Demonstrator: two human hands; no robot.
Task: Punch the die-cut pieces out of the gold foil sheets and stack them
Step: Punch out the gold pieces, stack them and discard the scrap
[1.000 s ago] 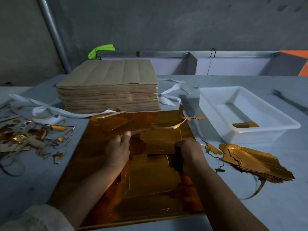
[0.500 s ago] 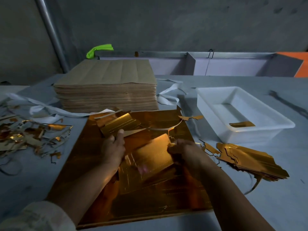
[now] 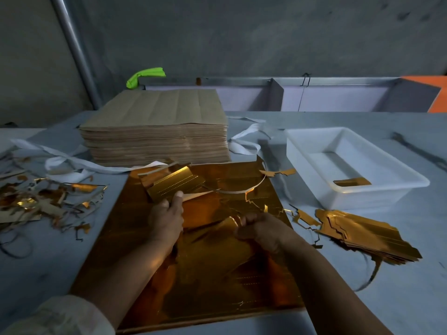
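A gold foil sheet point(image 3: 135, 221) lies flat on the table in front of me. My left hand point(image 3: 167, 217) pinches a punched gold piece point(image 3: 173, 183) with dotted lines, raised at the sheet's far left. My right hand point(image 3: 262, 228) grips a crumpled gold piece point(image 3: 226, 226) over the middle of the sheet. A stack of punched gold pieces point(image 3: 362, 234) lies on the table to the right of the sheet. A thin curled waste strip point(image 3: 244, 189) arcs above the sheet's far end.
A tall pile of brown-backed sheets point(image 3: 154, 126) stands behind the foil. A white plastic tub point(image 3: 348, 165) with one gold piece inside sits at right. Gold scraps point(image 3: 46, 204) and white strips point(image 3: 70, 163) litter the left side.
The piece between my hands has been pulled down and crumpled in my right hand. My left hand has kept its raised piece and shifted slightly.
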